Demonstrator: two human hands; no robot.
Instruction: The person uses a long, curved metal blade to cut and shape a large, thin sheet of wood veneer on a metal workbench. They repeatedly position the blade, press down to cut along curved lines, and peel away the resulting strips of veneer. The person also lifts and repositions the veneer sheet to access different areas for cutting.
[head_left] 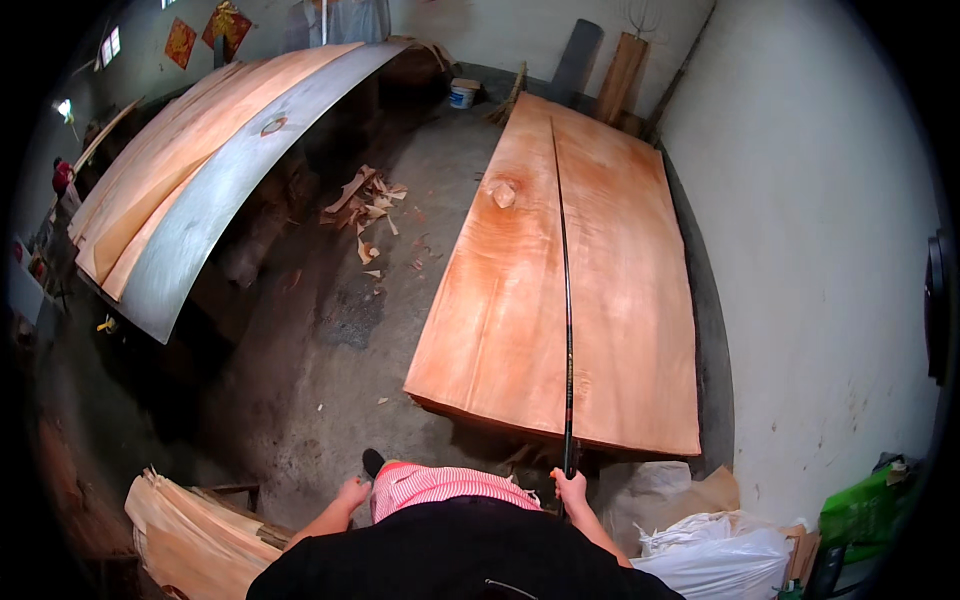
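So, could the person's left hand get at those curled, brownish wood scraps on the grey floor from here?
Probably not without stepping forward: the left hand is low beside the pink striped garment, while the wood scraps lie well ahead on the floor. Distance seems the main obstacle.

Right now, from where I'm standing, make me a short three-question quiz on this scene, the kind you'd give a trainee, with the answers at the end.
1. Which of your hands grips the long dark rod?
2. True or false: the rod is propped against the wall.
3. Multiple choice: where do the loose wood scraps lie?
A, inside the bucket
B, on the floor
C, on the grey sheet

Key:
1. The right hand.
2. False; it extends out over the right-hand wood stack.
3. B.
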